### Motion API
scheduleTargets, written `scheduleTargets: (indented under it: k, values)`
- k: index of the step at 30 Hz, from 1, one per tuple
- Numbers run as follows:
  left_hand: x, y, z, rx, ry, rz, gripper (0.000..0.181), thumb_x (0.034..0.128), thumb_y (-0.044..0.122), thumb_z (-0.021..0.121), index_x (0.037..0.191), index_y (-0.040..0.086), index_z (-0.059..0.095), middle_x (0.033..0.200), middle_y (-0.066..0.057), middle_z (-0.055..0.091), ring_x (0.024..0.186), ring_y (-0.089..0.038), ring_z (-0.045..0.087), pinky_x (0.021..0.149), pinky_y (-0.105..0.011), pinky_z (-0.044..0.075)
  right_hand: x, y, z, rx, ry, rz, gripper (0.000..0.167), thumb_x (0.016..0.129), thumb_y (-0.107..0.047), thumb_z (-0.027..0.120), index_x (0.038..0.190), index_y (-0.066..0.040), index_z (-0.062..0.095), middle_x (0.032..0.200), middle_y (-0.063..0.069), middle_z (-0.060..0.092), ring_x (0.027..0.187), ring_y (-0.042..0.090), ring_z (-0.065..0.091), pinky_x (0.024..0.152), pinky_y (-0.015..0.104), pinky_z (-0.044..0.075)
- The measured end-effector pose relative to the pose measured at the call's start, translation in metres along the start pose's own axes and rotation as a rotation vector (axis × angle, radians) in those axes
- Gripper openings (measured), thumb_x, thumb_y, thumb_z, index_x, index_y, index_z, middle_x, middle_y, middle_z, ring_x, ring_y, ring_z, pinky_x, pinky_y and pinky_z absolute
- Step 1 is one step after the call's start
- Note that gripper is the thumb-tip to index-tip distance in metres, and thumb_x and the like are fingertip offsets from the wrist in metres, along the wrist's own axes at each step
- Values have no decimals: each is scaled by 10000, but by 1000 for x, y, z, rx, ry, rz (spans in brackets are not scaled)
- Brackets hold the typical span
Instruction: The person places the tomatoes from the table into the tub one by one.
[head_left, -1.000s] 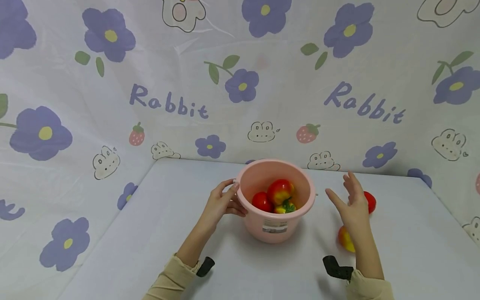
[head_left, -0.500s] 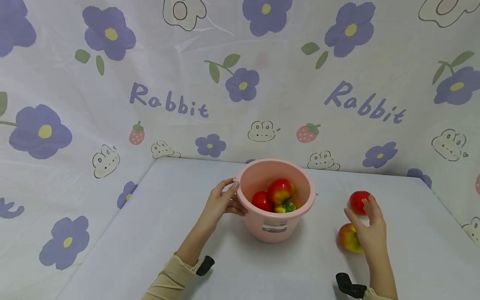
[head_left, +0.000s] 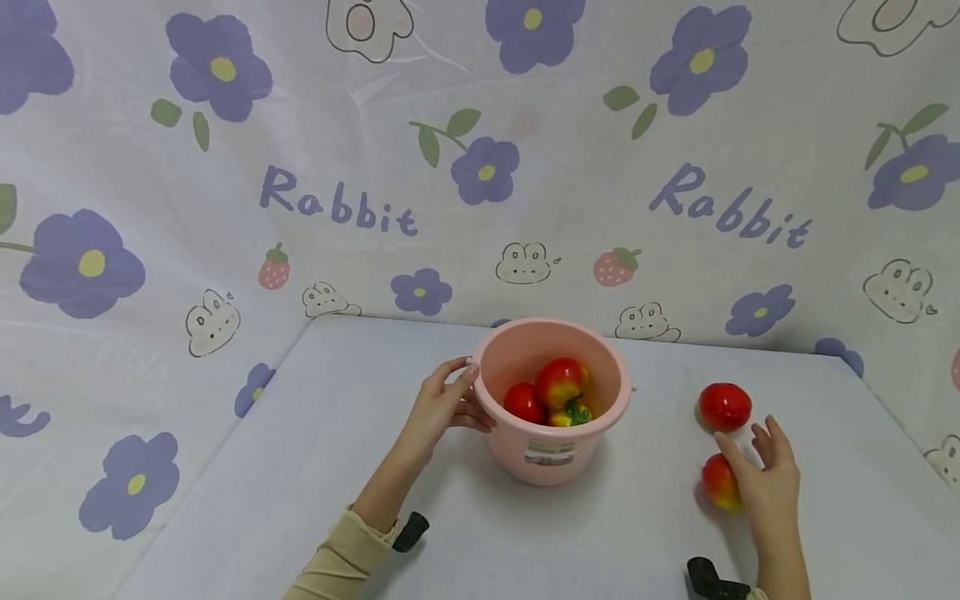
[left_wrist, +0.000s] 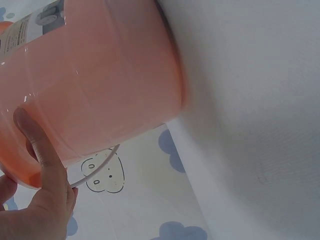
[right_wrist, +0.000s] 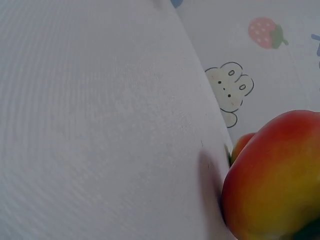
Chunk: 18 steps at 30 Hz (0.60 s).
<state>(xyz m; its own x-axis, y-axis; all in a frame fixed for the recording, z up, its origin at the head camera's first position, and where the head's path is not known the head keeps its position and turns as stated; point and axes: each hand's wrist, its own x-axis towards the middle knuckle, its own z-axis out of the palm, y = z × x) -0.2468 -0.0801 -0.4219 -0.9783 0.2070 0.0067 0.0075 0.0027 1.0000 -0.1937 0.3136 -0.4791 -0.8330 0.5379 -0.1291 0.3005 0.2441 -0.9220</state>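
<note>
My left hand (head_left: 447, 400) holds the rim of a pink plastic bucket (head_left: 551, 458) at its left side. In the left wrist view a finger (left_wrist: 40, 140) lies along the outer wall, beside a thin pale handle (left_wrist: 97, 170). Inside the bucket lie a red tomato-like piece (head_left: 523, 403), a red-yellow bell pepper (head_left: 560, 382) and a yellow one with a green stem (head_left: 572, 413). At right, my right hand (head_left: 768, 487) reaches over a red-yellow bell pepper (head_left: 720, 483) on the table, fingers loosely bent and apart. The hand hides part of that pepper; contact is unclear.
A shiny red tomato (head_left: 724, 407) lies behind the right hand on the white tabletop (head_left: 637, 533). A printed cloth (head_left: 570, 125) with flowers and rabbits rises behind and at the sides of the table.
My right hand has moved right and toward me, from beside the bucket to the bell pepper. That pepper has shifted slightly right and turned. The left hand and bucket stay put.
</note>
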Motion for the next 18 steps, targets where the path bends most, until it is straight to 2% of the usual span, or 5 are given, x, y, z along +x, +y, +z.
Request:
scheduleTargets:
  k: [9, 14, 18]
  values:
    - [0, 0, -1, 4, -2, 4, 560, 984, 432, 539, 1445, 150, 388, 868, -128, 725, 694, -223, 745, 728, -397, 626, -1, 1, 1, 42, 6, -25, 743, 987, -258, 533, 1574, -303, 78, 1636, 52, 191, 1504, 286, 234, 1204, 502, 256]
    - [0, 0, -1, 0, -6, 7, 558, 986, 431, 535, 1444, 147, 389, 855, -116, 726, 690, -219, 744, 751, -430, 622, -1, 1, 2, 62, 18, -27, 724, 992, -244, 523, 1567, -335, 92, 1630, 42, 215, 1490, 279, 276, 1198, 475, 279]
    - [0, 0, 0, -5, -5, 2, 554, 987, 426, 537, 1443, 148, 389, 844, -107, 723, 687, -219, 744, 740, -421, 623, 0, 2, 3, 56, 13, -10, 759, 975, -323, 563, 1569, -326, 90, 1632, 47, 211, 1490, 296, 272, 1192, 497, 285]
